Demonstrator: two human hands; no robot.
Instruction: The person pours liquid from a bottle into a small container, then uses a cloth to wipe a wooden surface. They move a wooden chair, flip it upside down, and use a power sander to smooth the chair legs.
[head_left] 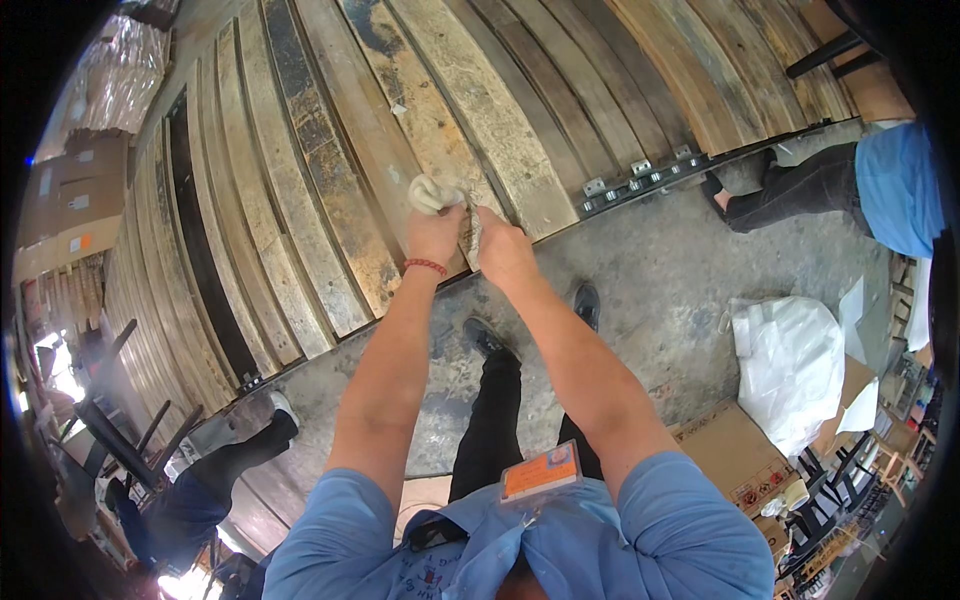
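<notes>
My left hand (436,236) has its fingers bunched tight round a pale rag (432,192) pressed against a worn wooden slat (400,170), while my right hand (503,250) seems closed on its trailing end, steadying it.

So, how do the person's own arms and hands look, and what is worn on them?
Both forearms are bare and enter from the lower edge. Short light blue sleeves cover only the upper arms. The left hand has a thin red beaded bracelet around its wrist. The right hand wears nothing visible: no glove, watch or ring that can be told. An orange badge hangs at the chest.
</notes>
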